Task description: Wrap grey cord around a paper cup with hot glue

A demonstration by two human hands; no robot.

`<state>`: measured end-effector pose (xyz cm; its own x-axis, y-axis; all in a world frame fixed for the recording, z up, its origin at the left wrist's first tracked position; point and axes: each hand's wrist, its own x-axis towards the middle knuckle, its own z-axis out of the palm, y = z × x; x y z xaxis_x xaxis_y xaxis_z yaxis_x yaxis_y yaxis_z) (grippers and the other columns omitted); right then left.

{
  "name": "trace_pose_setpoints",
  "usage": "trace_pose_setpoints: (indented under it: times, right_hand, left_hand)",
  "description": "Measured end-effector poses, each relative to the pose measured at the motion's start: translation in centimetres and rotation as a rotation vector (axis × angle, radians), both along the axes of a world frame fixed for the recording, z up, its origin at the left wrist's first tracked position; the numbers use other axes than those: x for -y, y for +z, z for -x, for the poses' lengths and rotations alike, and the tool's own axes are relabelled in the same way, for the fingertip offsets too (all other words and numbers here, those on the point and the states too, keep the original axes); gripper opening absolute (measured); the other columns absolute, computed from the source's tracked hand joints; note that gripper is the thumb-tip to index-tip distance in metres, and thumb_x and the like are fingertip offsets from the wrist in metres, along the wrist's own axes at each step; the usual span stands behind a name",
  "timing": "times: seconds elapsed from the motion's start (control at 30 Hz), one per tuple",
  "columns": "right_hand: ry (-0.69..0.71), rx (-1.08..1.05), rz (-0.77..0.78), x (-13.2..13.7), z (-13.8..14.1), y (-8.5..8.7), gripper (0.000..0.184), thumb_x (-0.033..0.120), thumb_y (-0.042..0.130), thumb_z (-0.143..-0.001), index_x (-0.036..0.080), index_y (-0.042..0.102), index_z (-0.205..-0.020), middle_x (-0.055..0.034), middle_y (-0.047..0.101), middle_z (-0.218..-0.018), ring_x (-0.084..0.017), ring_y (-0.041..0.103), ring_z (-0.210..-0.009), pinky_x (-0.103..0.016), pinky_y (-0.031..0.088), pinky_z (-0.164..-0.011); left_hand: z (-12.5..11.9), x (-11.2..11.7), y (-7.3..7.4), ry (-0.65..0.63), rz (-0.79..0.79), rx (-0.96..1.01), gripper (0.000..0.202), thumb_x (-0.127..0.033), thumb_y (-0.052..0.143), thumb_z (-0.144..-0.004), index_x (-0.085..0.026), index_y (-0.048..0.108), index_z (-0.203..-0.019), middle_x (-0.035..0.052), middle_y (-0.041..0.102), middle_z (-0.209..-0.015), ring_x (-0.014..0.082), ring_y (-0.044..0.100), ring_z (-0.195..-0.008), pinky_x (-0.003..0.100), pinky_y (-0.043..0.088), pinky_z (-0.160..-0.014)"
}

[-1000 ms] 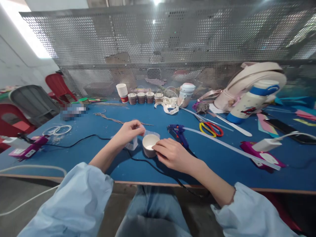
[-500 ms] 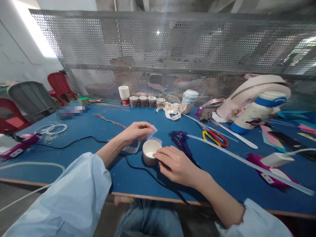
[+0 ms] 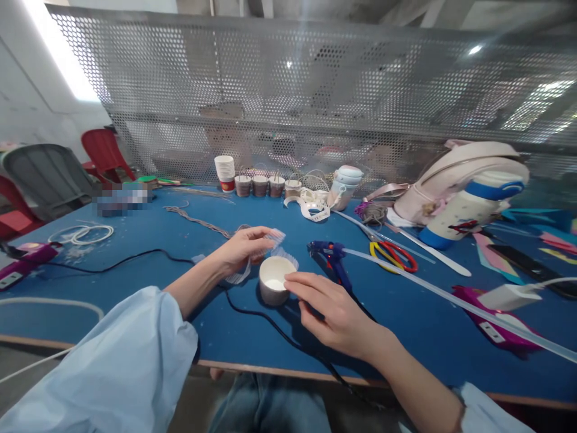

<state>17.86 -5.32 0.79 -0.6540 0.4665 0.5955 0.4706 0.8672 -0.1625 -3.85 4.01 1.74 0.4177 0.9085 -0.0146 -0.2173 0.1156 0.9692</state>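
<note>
A small cup with a white inside and a grey-brown wrapped outside stands upright on the blue table in front of me. My left hand, left of it, pinches a sheer pale striped ribbon. The ribbon's loose length passes behind the cup and hangs to the table below that hand. My right hand is at the cup's right rim, fingertips touching or almost touching it, with fingers stretched and thumb apart. Just beyond it lies a blue glue gun with a long clear glue stick in its back.
Scissors lie right of the glue gun. Behind stand wrapped cups, a paper-cup stack, a tape measure and a pale bottle. A black cable crosses the table near the cup. At right are a bag and a bottle.
My right hand has drawn back slightly, its fingertips moving from inside the cup to the right rim. My left hand still holds the ribbon, in nearly the same place.
</note>
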Motion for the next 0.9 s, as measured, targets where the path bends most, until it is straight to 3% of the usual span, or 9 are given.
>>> trace_pose_setpoints:
  times: [0.17,0.27,0.43,0.53,0.6,0.73,0.8,0.9]
  right_hand:
    - [-0.011,-0.17,0.123,-0.1,-1.0,0.7,0.031,0.006,0.046,-0.088,0.019,0.059,-0.113,-0.0095,0.067,-0.108,-0.018,0.063,-0.1,-0.032,0.052,-0.086]
    - [-0.102,-0.202,0.204,-0.1,-1.9,1.3,0.024,0.009,0.044,-0.088,0.018,0.064,-0.1,-0.0071,0.069,-0.096,-0.016,0.065,-0.089,-0.028,0.051,-0.08]
    - [-0.534,-0.037,0.461,-0.1,-4.2,1.6,0.017,0.02,0.047,-0.08,0.021,0.063,-0.074,0.0,0.067,-0.072,-0.015,0.06,-0.063,-0.026,0.044,-0.059]
    - [-0.824,0.091,0.496,-0.9,-5.8,1.3,0.019,0.034,0.052,-0.078,0.022,0.054,-0.063,0.0018,0.058,-0.057,-0.016,0.053,-0.053,-0.028,0.037,-0.052]
    - [-0.918,0.089,0.498,-2.0,-6.5,0.9,0.027,0.046,0.055,-0.077,0.022,0.052,-0.065,0.0013,0.057,-0.057,-0.017,0.053,-0.054,-0.028,0.037,-0.052]
    - [-0.753,-0.055,0.585,-4.6,-6.3,0.5,0.032,0.05,0.059,-0.075,0.02,0.062,-0.086,-0.0033,0.066,-0.078,-0.02,0.06,-0.069,-0.029,0.044,-0.06]
    - [-0.677,-0.114,0.651,-5.7,-5.6,0.4,0.035,0.048,0.061,-0.073,0.019,0.067,-0.093,-0.0026,0.067,-0.078,-0.022,0.061,-0.072,-0.03,0.045,-0.063]
    - [-0.667,-0.201,0.735,-6.9,-4.7,-0.3,0.03,0.045,0.064,-0.069,0.018,0.07,-0.081,-0.0009,0.065,-0.066,-0.022,0.058,-0.067,-0.03,0.044,-0.061]
  left_hand:
    - [0.3,0.3,-0.2,0.017,0.011,-0.037,0.033,-0.028,0.081,-0.062,-0.016,0.069,-0.091,-0.0043,0.056,-0.063,0.0039,0.039,-0.043,0.02,0.026,-0.041]
    - [0.5,0.5,-0.1,0.03,-0.003,-0.07,0.035,-0.027,0.08,-0.064,-0.018,0.069,-0.095,-0.0041,0.057,-0.07,0.0035,0.038,-0.046,0.02,0.026,-0.043]
    - [0.6,1.2,0.7,0.018,-0.073,-0.156,0.037,-0.029,0.076,-0.067,-0.018,0.067,-0.101,-0.0024,0.057,-0.077,0.0045,0.039,-0.05,0.02,0.025,-0.044]
    - [0.9,1.5,1.4,0.006,-0.114,-0.208,0.037,-0.03,0.074,-0.07,-0.018,0.066,-0.103,-0.0022,0.057,-0.078,0.0046,0.037,-0.05,0.021,0.025,-0.044]
    - [1.1,1.6,1.7,-0.008,-0.139,-0.244,0.037,-0.031,0.073,-0.071,-0.018,0.065,-0.105,-0.0019,0.057,-0.08,0.0045,0.035,-0.05,0.021,0.025,-0.044]
    - [1.4,1.7,2.0,-0.043,-0.192,-0.333,0.041,-0.03,0.07,-0.073,-0.021,0.063,-0.112,-0.0008,0.059,-0.087,0.0056,0.036,-0.053,0.021,0.025,-0.046]
    - [1.5,1.8,2.1,-0.054,-0.217,-0.376,0.045,-0.027,0.069,-0.072,-0.021,0.062,-0.116,0.0005,0.06,-0.091,0.0076,0.042,-0.059,0.021,0.029,-0.049]
    - [1.5,1.8,2.1,-0.056,-0.263,-0.411,0.049,-0.021,0.069,-0.069,-0.019,0.061,-0.117,0.0029,0.06,-0.097,0.0136,0.053,-0.079,0.023,0.039,-0.061]
